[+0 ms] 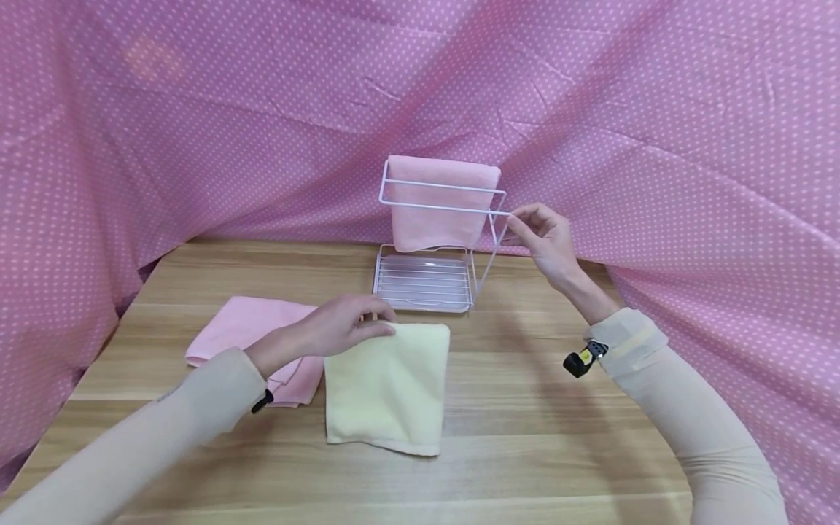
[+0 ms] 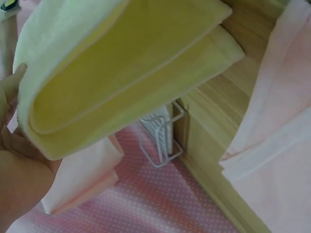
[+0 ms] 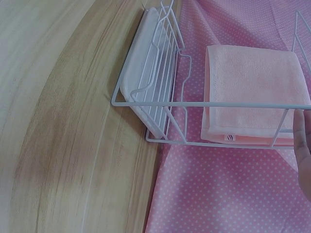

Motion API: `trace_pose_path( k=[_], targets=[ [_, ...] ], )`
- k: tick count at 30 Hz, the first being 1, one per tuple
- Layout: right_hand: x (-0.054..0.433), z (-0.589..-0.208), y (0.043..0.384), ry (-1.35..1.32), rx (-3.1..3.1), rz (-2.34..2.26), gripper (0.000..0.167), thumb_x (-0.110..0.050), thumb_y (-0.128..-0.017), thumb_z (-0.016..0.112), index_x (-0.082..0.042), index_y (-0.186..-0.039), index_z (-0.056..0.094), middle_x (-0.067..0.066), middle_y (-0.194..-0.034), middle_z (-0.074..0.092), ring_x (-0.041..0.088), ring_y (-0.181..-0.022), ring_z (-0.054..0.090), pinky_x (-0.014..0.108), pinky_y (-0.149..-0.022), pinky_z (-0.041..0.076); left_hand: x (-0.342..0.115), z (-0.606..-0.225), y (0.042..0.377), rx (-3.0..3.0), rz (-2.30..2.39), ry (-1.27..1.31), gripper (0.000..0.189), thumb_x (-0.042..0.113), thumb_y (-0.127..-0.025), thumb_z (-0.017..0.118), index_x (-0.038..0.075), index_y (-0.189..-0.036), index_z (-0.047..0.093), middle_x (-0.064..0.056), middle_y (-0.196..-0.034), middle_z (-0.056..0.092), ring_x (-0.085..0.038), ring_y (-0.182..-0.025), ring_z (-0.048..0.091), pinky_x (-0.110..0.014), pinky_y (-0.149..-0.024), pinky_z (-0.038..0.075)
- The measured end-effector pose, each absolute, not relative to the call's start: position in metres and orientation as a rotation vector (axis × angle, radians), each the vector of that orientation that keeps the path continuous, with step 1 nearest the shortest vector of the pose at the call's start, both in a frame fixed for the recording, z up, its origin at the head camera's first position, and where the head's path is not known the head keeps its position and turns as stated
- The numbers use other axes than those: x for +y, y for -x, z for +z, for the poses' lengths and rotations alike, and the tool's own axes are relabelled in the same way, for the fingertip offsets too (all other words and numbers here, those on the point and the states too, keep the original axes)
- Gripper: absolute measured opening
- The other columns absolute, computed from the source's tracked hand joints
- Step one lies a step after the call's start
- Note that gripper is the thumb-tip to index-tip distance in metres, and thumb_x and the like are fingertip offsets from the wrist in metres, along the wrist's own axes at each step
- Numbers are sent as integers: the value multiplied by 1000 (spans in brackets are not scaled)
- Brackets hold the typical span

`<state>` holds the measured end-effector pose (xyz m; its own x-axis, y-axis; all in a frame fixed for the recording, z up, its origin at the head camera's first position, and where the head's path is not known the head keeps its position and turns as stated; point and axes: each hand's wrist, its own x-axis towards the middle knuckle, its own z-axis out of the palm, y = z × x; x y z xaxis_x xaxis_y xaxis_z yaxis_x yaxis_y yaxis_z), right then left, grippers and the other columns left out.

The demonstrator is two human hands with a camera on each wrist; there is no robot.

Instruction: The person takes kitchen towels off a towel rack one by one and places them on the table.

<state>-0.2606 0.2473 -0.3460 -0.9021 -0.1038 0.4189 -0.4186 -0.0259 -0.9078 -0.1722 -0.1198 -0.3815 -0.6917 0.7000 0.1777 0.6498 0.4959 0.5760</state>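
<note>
In the head view my left hand (image 1: 341, 326) pinches the top edge of a folded pale yellow towel (image 1: 390, 394), which hangs down in front of me. The left wrist view shows the yellow towel (image 2: 131, 68) folded in layers, its fold between thumb and fingers. With thumb and fingertips, my right hand (image 1: 545, 240) grips the upper right corner of a white wire rack (image 1: 446, 209). A folded pink towel (image 1: 442, 175) drapes over the rack's back bar. In the right wrist view that pink towel (image 3: 260, 92) shows a small label at its edge.
A second folded pink towel (image 1: 246, 324) lies on the wooden table (image 1: 525, 437), left of the yellow one and partly under my left forearm. The rack's base holds a white tray (image 1: 423, 281) under wires. Pink dotted cloth (image 1: 262, 109) hangs behind and at both sides.
</note>
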Motion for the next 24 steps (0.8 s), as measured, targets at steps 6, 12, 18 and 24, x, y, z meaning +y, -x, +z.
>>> trace_pose_path(
  k=[6, 12, 18, 24],
  targets=[
    [248, -346, 260, -557, -2032, 2019, 19, 0, -100, 68, -18, -97, 73, -2, -88, 74, 9, -78, 76, 24, -76, 65, -115, -394, 192, 2646, 930, -1175, 11, 24, -101, 72, 15, -106, 76, 2, -101, 76, -9, -89, 65, -30, -82, 57],
    [248, -346, 261, -549, -2030, 2013, 18, 0, -100, 68, -17, -97, 73, -1, -87, 74, 9, -78, 76, 23, -76, 65, -116, -413, 215, 2609, 939, -1048, 10, 22, -102, 70, 15, -105, 77, 0, -100, 77, -12, -88, 64, -32, -83, 55],
    [246, -346, 261, -549, -2022, 2021, 21, 4, -100, 66, -16, -97, 72, -2, -87, 75, 9, -78, 76, 24, -75, 65, -122, -426, 228, 2572, 949, -954, 12, 22, -103, 69, 15, -107, 77, -1, -96, 74, -12, -81, 59, -28, -76, 50],
    [248, -347, 262, -556, -2023, 2023, 23, 5, -100, 64, -16, -97, 72, -1, -87, 75, 9, -78, 76, 23, -75, 65, -123, -435, 231, 2563, 909, -965, 11, 21, -101, 71, 14, -105, 78, 1, -89, 73, -9, -72, 55, -25, -71, 47]
  ],
)
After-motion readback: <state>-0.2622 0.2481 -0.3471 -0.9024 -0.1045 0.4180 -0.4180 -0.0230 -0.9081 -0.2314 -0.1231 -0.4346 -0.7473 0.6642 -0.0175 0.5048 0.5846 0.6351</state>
